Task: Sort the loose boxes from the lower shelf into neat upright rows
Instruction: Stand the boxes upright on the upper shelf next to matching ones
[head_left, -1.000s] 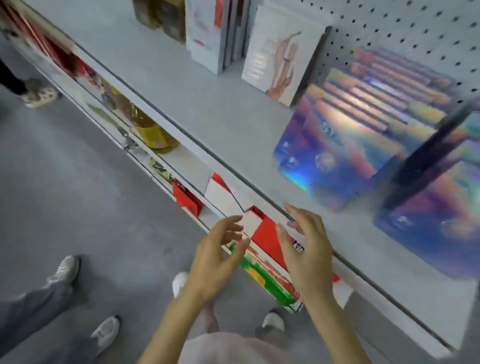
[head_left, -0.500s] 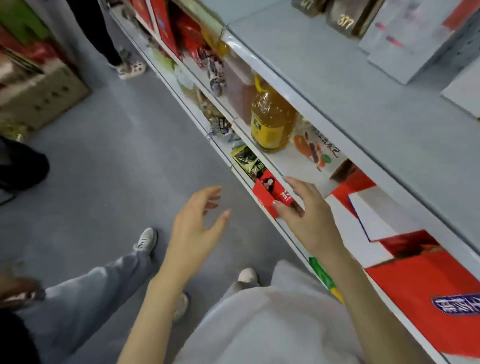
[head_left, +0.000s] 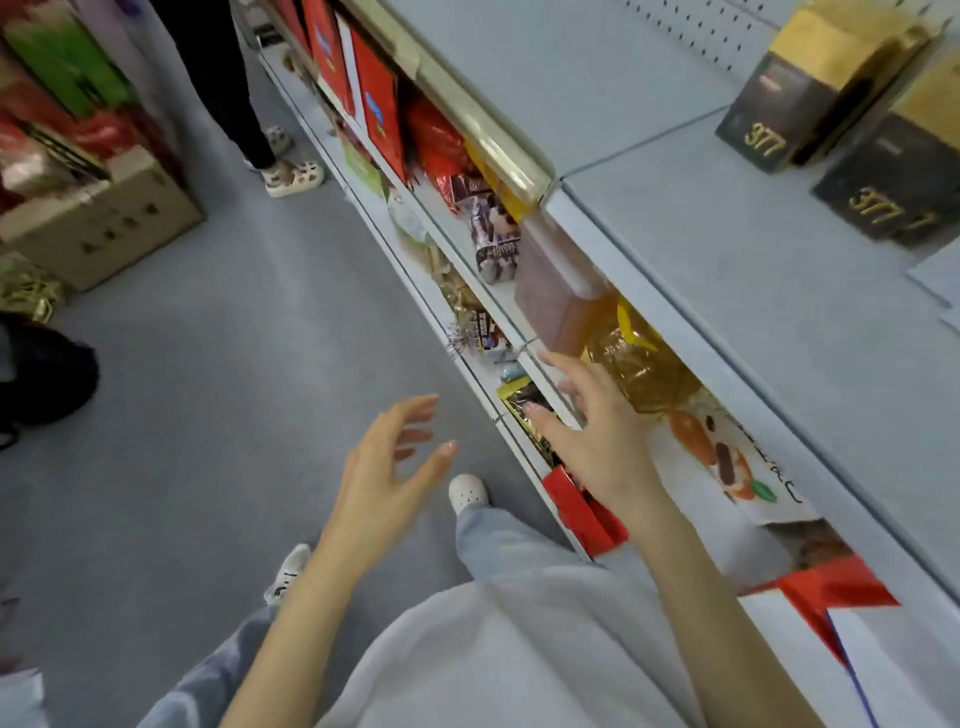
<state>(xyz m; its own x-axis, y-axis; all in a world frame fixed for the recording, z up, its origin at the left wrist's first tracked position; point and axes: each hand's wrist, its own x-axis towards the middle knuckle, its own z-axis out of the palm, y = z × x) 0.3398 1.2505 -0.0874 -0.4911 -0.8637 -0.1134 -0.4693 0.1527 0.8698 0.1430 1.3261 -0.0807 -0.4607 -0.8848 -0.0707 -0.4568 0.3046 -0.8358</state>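
Observation:
My right hand (head_left: 597, 441) is open with spread fingers, stretched over the edge of the lower shelf (head_left: 524, 447), in front of a bottle of yellow oil (head_left: 639, 364). Below it lie a small red box (head_left: 582, 512) and a dark gold-edged packet (head_left: 524, 410) on the lowest shelf. My left hand (head_left: 392, 467) hangs open above the floor, left of the shelf, holding nothing. A white box printed with nuts (head_left: 727, 462) lies flat right of the oil bottle. Red-and-white boxes (head_left: 841, 618) lie flat further right.
Two dark boxes marked 377 (head_left: 852, 124) stand on the grey upper shelf (head_left: 727, 270). A brown box (head_left: 556, 296) sits left of the oil. Another person's legs (head_left: 234, 88) stand in the aisle, and a cardboard carton (head_left: 104, 223) rests on the floor at left.
The view has swung left along the shelves. Both hands moved left with it, from the red-and-white boxes to the oil bottle area, staying open.

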